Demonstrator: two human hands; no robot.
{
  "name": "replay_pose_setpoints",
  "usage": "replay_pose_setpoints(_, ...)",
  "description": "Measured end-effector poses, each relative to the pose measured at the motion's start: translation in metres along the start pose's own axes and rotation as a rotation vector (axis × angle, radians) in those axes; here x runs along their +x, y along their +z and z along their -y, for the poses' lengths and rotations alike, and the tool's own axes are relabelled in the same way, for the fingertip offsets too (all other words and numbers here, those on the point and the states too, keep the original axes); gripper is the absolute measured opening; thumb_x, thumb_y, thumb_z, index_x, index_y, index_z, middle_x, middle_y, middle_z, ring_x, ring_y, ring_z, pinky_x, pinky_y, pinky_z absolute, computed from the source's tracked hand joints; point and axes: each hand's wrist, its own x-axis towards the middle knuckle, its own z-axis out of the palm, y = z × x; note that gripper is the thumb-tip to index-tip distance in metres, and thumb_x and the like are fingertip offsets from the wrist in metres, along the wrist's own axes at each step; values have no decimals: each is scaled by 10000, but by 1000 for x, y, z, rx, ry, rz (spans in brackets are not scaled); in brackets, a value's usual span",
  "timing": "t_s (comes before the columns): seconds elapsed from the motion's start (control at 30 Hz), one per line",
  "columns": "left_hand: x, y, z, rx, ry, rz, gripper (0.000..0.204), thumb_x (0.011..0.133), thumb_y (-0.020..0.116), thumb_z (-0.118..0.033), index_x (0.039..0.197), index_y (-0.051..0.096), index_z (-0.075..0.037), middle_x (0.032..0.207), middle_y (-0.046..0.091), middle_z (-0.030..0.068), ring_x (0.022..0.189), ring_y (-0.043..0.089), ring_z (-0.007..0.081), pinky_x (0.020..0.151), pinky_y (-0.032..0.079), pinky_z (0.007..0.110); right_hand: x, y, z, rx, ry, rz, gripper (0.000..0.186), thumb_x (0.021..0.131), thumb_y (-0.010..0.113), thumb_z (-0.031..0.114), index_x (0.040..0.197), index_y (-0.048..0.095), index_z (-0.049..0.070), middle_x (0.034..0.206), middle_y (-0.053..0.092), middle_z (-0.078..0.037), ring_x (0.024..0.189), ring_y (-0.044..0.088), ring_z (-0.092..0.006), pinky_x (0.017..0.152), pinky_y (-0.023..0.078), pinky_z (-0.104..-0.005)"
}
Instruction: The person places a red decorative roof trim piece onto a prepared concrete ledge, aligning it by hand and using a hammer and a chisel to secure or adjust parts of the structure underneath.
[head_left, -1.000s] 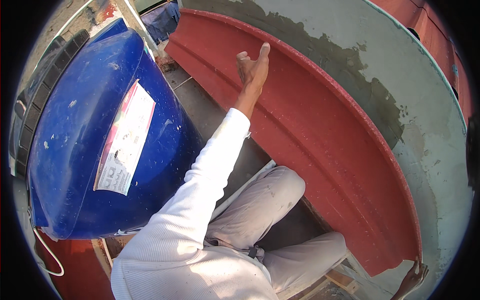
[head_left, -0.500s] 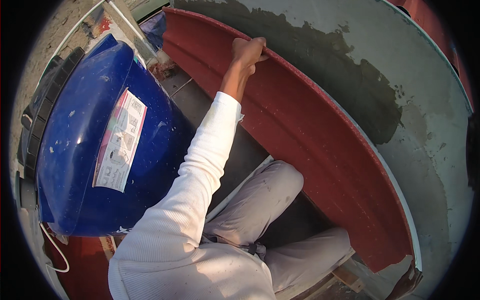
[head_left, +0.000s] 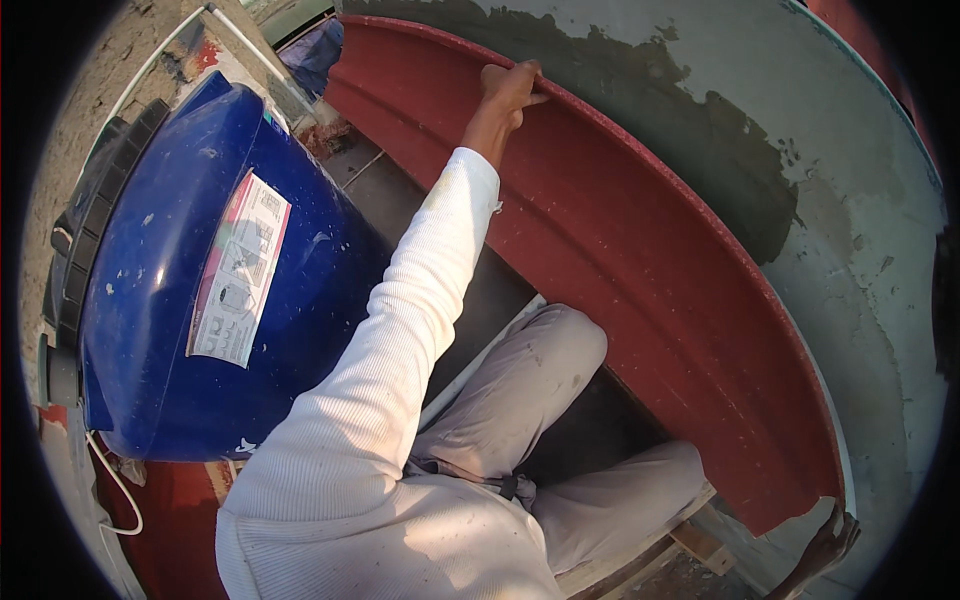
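Observation:
A long dark red ridged sheet (head_left: 640,270), like a roofing panel, stands on edge in front of me, running from the upper left to the lower right. My left hand (head_left: 508,92), at the end of a white sleeve, is closed over its upper rim near the far end. At the lower right, my right hand (head_left: 828,542) is at the sheet's near corner, in shadow, with its fingers around the edge. The sheet's near end looks uneven. Parts of both hands' fingers are hidden by the sheet or in shade.
A large blue plastic tank (head_left: 170,270) with a black lid (head_left: 95,220) and a paper label lies on the left. Beyond the sheet is a grey surface (head_left: 860,230) with a dark wet patch. My bent legs (head_left: 520,390) are close below the sheet; wood pieces (head_left: 700,545) lie at lower right.
The view has shifted slightly. My left hand is a little farther up and right with the sheet's rim, and more of my right hand shows at the near corner.

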Motion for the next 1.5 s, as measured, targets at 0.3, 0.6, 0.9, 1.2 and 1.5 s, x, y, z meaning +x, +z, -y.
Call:
replay_pose_setpoints(0.3,1,36,2,120,-41,-62,298,887,717,-18,1095,618,170,1136,630,192,944,728,293,943,680,488,40,25,2,48,145,85,301,1030,709,304,1177,773,49,1068,714,-115,1002,688,-324,879,551,-476)
replay_pose_setpoints(0.6,-48,-9,52,2,-55,52,960,962,750,-433,1611,292,106,1652,359,290,1513,405,466,1205,410,533,50,8,24,20,157,133,324,1054,669,384,1157,794,103,1070,741,-71,1038,693,-319,897,548,-480)
replay_pose_setpoints(0.9,-84,-99,204,839,-339,-513,1215,918,585,-796,1683,157,45,1771,48,279,1635,9,483,1319,123,574,61,-5,35,-28,213,247,319,1054,668,388,1215,802,147,1125,761,-87,1064,694,-310,915,550,-447)
replay_pose_setpoints(1.2,-73,-98,215,753,-290,-382,1229,919,501,-855,1665,206,77,1756,20,319,1613,-1,544,1308,146,594,91,-22,18,-30,222,311,413,1046,670,443,1246,793,104,1166,753,-132,1094,697,-328,948,535,-450)
replay_pose_setpoints(1.5,-73,-96,228,822,-293,-365,1241,920,450,-883,1675,179,64,1762,17,306,1616,-10,537,1306,138,601,98,-7,-1,97,264,232,497,1026,710,467,1224,751,13,1132,681,-152,1076,691,-319,925,559,-429)
